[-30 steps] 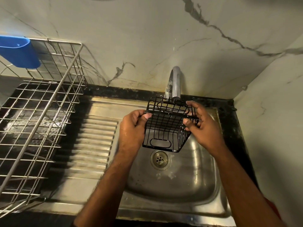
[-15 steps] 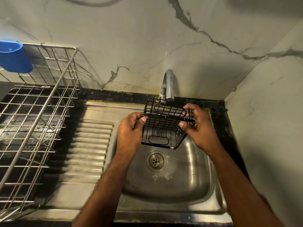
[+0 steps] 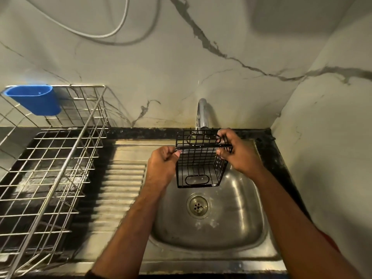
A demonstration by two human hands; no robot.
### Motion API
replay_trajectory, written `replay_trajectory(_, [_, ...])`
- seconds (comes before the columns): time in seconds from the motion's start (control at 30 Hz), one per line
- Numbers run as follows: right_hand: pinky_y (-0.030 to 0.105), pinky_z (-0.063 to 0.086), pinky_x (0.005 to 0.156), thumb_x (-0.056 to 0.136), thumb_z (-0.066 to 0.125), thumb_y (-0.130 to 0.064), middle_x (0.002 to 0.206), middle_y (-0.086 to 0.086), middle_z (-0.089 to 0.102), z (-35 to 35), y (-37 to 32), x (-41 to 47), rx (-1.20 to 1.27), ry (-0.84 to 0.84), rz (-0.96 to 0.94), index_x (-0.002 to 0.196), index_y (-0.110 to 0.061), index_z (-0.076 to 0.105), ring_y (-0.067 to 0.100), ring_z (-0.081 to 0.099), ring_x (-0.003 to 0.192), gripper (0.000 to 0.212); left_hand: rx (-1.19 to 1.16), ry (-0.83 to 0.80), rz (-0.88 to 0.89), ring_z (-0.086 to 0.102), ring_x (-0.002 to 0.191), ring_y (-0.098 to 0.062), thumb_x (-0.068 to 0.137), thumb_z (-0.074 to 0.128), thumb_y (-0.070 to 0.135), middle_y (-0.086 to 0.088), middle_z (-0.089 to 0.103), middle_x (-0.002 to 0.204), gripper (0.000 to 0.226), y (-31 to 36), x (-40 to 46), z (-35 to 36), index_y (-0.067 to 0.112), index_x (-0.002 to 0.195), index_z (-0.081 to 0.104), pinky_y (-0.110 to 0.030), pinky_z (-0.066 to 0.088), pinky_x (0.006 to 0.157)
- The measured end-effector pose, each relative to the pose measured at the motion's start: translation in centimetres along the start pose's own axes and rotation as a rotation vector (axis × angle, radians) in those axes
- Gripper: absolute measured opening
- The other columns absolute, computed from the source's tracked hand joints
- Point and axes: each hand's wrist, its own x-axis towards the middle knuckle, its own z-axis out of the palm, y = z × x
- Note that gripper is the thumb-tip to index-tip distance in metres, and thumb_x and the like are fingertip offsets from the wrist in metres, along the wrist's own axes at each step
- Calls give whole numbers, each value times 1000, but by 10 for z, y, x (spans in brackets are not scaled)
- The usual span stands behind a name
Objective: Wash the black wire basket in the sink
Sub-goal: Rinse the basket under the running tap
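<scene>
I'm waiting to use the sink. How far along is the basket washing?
Done: the black wire basket is picked up and held over the sink basin, right below the tap.
In hand: the left hand and right hand each grip a side of its rim.
Left: I cannot make out any running water or soap, so the rinse itself may not have started. The drying rack beside the sink awaits.
</scene>
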Motion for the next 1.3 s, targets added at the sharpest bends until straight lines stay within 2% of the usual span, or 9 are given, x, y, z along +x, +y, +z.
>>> replay_trajectory(0.2, [43, 49, 98, 92, 67, -7, 132, -5, 58, 1, -3, 1, 98, -52, 30, 126, -38, 49, 22, 58, 119, 49, 73, 31, -76, 63, 73, -19, 95, 71, 31, -6, 75, 78, 19, 7, -6, 3, 16, 83, 73, -49, 61, 89])
replay_trajectory(0.3, [50, 54, 95, 92, 65, -4, 131, -6, 59, 5, -1, -7, 149, 2, 18, 126, -38, 52, 22, 60, 115, 50, 39, 44, -92, 63, 75, -15, 94, 73, 30, 0, 73, 79, 17, 9, -16, 3, 15, 87, 73, -40, 57, 83])
replay_trajectory(0.37, [41, 57, 90, 93, 63, -2, 126, -6, 60, 8, 2, -12, 162, 17, 17, 129, -36, 53, 20, 63, 111, 50, -2, 50, -95, 67, 82, -15, 93, 75, 29, -1, 76, 86, 14, 9, -24, 3, 15, 90, 75, -34, 56, 82])
replay_trajectory(0.47, [12, 54, 67, 95, 60, -1, 133, -7, 56, 12, 4, -15, 166, 12, 30, 134, -37, 51, 19, 63, 113, 53, -25, 70, -92, 67, 81, -13, 92, 75, 28, -1, 77, 86, 13, 5, -33, 4, 16, 90, 75, -27, 50, 74])
replay_trajectory(0.57, [5, 43, 55, 98, 59, -6, 134, -7, 51, 11, 4, -14, 130, 27, 60, 145, -43, 37, 18, 68, 99, 64, -35, 94, -95, 64, 76, -11, 93, 74, 28, 0, 75, 81, 14, 7, -38, 5, 15, 89, 75, -25, 46, 69])
replay_trajectory(0.7, [22, 47, 64, 99, 57, -11, 130, 5, 60, 13, 1, -9, 99, 96, 101, 150, -40, 30, 19, 68, 95, 65, -74, 102, -105, 64, 80, -12, 93, 74, 29, -3, 76, 86, 15, 8, -42, 8, 14, 90, 74, -25, 47, 71])
replay_trajectory(0.9, [19, 44, 60, 100, 56, -12, 125, 5, 66, 18, -1, 3, 125, 217, 204, 141, -21, 51, 13, 62, 91, 42, -155, 60, -137, 67, 86, -14, 92, 76, 27, -4, 75, 89, 16, 16, -45, 14, 11, 93, 75, -26, 48, 75])
replay_trajectory(1.03, [36, 56, 80, 99, 56, -10, 122, 8, 68, 27, -7, 6, 127, 206, 210, 138, -17, 55, 20, 65, 97, 39, -139, 61, -166, 68, 92, -18, 91, 76, 28, -12, 78, 103, 19, 13, -44, 9, 9, 94, 75, -28, 51, 77])
replay_trajectory(1.3, [39, 57, 88, 99, 54, -6, 128, 10, 65, 25, -13, 17, 161, 207, 217, 138, -16, 54, 23, 66, 104, 40, -126, 61, -169, 71, 104, -25, 92, 75, 30, -10, 78, 104, 18, 16, -35, 8, 12, 95, 75, -35, 57, 87])
